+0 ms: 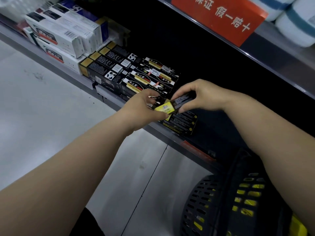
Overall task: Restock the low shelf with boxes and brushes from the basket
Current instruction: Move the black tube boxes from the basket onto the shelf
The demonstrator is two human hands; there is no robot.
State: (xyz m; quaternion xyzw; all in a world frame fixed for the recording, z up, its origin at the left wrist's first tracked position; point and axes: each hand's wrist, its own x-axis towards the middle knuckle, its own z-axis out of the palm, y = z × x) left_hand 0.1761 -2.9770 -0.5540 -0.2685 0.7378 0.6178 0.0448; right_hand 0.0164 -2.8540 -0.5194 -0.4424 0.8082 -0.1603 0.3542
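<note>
Head view: stacked black boxes (150, 77) crowd the shelf (71, 74) beside the held box (181, 101).

Both hands met at frame centre: the right hand (202, 96) gripped a small black cardboard box with a yellow end (181, 101), and the left hand (144, 107) pinched that yellow end. Stacked black boxes (148, 77) sat just behind on the grey metal shelf (56, 64), with a black plastic basket (213, 201) lower right.

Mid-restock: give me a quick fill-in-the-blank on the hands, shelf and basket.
1. The left hand and right hand grip one box with a ____ end.
2. On the shelf, the white boxes sit to the ____ of the black boxes.
3. The basket has a ____ mesh wall.
Missing: yellow; left; black.
</note>
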